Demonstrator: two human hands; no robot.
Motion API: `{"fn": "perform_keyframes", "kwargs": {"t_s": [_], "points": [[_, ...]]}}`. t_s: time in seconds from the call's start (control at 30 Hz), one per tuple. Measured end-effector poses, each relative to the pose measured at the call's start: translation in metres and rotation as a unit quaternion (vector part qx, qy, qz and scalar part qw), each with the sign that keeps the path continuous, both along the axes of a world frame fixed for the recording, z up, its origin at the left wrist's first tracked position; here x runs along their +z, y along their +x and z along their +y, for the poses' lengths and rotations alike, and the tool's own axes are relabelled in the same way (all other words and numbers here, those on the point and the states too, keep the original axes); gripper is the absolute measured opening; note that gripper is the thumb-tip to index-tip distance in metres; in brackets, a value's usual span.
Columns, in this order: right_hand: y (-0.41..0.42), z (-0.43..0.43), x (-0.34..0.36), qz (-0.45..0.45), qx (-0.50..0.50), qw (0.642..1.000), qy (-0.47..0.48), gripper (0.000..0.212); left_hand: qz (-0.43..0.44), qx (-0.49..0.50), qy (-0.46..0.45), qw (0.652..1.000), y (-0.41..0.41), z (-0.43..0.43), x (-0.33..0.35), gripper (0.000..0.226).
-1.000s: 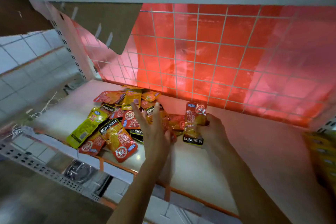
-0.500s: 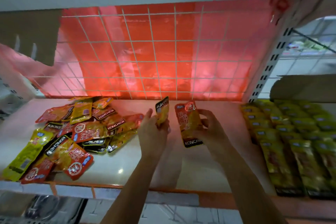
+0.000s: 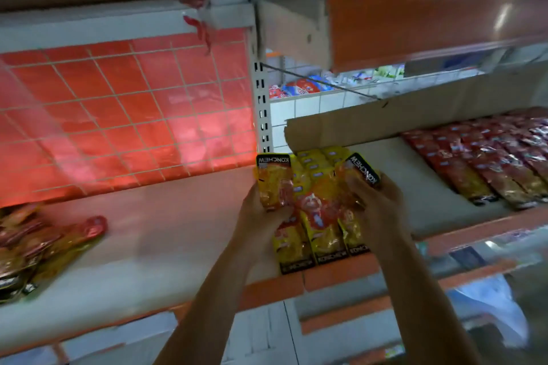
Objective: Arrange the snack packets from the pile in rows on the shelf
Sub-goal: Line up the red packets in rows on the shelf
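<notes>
My left hand (image 3: 261, 216) grips a yellow-orange snack packet (image 3: 273, 179) with a black KONCHEW band at its top. My right hand (image 3: 376, 201) grips a second orange packet (image 3: 360, 170) of the same kind, tilted to the right. Both packets hang just above rows of yellow packets (image 3: 320, 234) laid flat on the white shelf (image 3: 166, 234). The loose pile of packets (image 3: 35, 246) lies at the shelf's far left, partly cut off by the frame edge.
Rows of red packets (image 3: 486, 163) lie on the neighbouring shelf to the right, under a cardboard flap (image 3: 415, 112). A red-lit wire grid (image 3: 124, 112) backs the shelf. A slotted upright post (image 3: 262, 104) divides the two bays. An orange strip (image 3: 296, 284) edges the shelf front.
The view has swung right, leaving the pile at the far left. Both hands carried their packets rightwards and now hold them over the yellow rows.
</notes>
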State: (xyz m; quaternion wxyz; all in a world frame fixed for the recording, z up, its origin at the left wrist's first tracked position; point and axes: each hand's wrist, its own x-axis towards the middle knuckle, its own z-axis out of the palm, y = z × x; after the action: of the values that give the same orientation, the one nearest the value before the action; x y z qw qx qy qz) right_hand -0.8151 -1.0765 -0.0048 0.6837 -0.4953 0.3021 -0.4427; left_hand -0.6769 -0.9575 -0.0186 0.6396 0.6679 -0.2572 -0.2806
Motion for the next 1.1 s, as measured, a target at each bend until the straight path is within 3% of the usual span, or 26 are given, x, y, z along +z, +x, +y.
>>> {"fn": "perform_keyframes", "kwargs": {"t_s": [0.13, 0.37, 0.57, 0.7, 0.9, 1.1], "points": [[-0.054, -0.033, 0.005, -0.051, -0.022, 0.996, 0.065, 0.006, 0.008, -0.002, 0.039, 0.999, -0.055, -0.041, 0.005, 0.035], [-0.134, -0.095, -0.011, -0.003, -0.011, 0.993, 0.117, 0.017, 0.035, 0.006, 0.069, 0.997, -0.118, -0.103, 0.007, 0.023], [-0.153, -0.133, -0.023, 0.025, 0.003, 0.992, 0.122, 0.03, -0.041, -0.011, 0.112, 0.993, -0.132, -0.146, 0.006, 0.029], [-0.154, -0.155, -0.024, 0.03, -0.019, 0.993, 0.112, 0.024, -0.093, -0.021, 0.118, 0.988, -0.129, -0.177, 0.008, 0.022], [-0.169, -0.2, -0.017, 0.046, -0.095, 0.988, 0.116, 0.022, 0.077, -0.058, 0.08, 0.992, -0.136, -0.235, 0.001, 0.013], [-0.191, -0.235, -0.015, 0.04, -0.132, 0.983, 0.123, 0.017, 0.1, -0.074, 0.098, 0.987, -0.152, -0.282, -0.019, 0.004]]}}
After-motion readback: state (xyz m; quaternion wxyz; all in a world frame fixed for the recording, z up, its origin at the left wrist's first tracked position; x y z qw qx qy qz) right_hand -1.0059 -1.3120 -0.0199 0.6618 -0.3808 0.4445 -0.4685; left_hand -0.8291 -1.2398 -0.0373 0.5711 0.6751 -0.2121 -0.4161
